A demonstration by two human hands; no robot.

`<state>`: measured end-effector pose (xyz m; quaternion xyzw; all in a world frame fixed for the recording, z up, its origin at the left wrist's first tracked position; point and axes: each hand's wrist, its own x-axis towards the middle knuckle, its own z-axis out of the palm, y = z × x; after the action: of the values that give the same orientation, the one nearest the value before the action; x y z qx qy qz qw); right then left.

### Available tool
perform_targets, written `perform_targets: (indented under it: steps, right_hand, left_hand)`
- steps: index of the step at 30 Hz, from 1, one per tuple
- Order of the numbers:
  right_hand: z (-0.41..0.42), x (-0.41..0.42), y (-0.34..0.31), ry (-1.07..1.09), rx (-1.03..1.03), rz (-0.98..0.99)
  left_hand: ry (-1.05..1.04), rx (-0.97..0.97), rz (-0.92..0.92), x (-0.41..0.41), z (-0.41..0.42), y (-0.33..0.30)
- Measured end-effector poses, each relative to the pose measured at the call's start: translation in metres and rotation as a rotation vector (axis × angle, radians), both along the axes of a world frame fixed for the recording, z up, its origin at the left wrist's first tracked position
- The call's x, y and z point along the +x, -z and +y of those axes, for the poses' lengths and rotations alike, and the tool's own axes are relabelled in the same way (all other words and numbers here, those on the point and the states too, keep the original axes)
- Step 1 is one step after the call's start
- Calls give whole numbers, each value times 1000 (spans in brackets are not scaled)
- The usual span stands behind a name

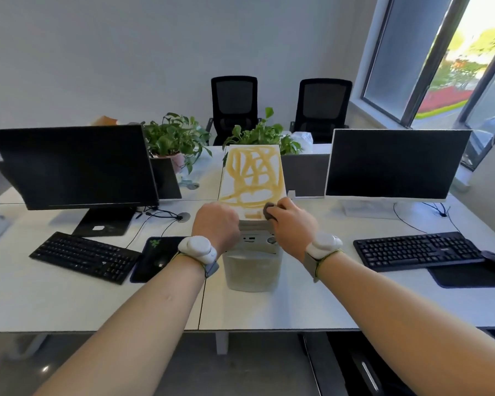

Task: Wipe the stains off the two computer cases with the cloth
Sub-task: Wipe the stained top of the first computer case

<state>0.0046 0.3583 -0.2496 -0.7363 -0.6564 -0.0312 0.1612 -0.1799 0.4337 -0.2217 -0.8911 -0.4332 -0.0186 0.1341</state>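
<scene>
White desks (pixel 269 307) fill my view, pushed together under a plain grey wall, with a window (pixel 429 61) at the right edge that runs out of frame. On the desk in front of me stands a white computer case (pixel 252 264), its top panel smeared with looping yellow-brown stains (pixel 253 172). I see only this one case.

My right hand (pixel 290 217) is curled round a small grey cloth (pixel 269 209), pressing it on the near right corner of the stained top; most of the cloth is buried under my fingers, so I can't make out its shape. My left hand (pixel 216 221) sits at the near left corner of the top, fingers bent over the edge and out of sight, so whether it grips the case or only rests there I cannot tell. Both wrists carry white strapped devices.

Left of the case are a dark monitor (pixel 75 167), a black keyboard (pixel 83 257) and a mouse pad (pixel 155 258). On the right are a white-framed monitor (pixel 395 164) and a second keyboard (pixel 417 251). Two potted plants (pixel 175 137) stand behind the case, one partly hidden by it, with two black office chairs (pixel 234 105) beyond.
</scene>
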Motion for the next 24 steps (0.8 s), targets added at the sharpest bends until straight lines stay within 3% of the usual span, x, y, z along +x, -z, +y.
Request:
perform_targets:
  steps: [10,15,19,24]
  right_hand:
    - [10,2,-21,72,69,68]
    - [7,-18,-4,152,10,65]
    - [13,-14,-29,156,-108,79]
    - [16,-23,-17,248,-43,91]
  left_hand:
    - [106,37,61,-2,12,-6]
    - [196,50,-58,-14,19,2]
    - [260,25,-149,-18,27,8]
    - [276,30,-356,-24,31,27]
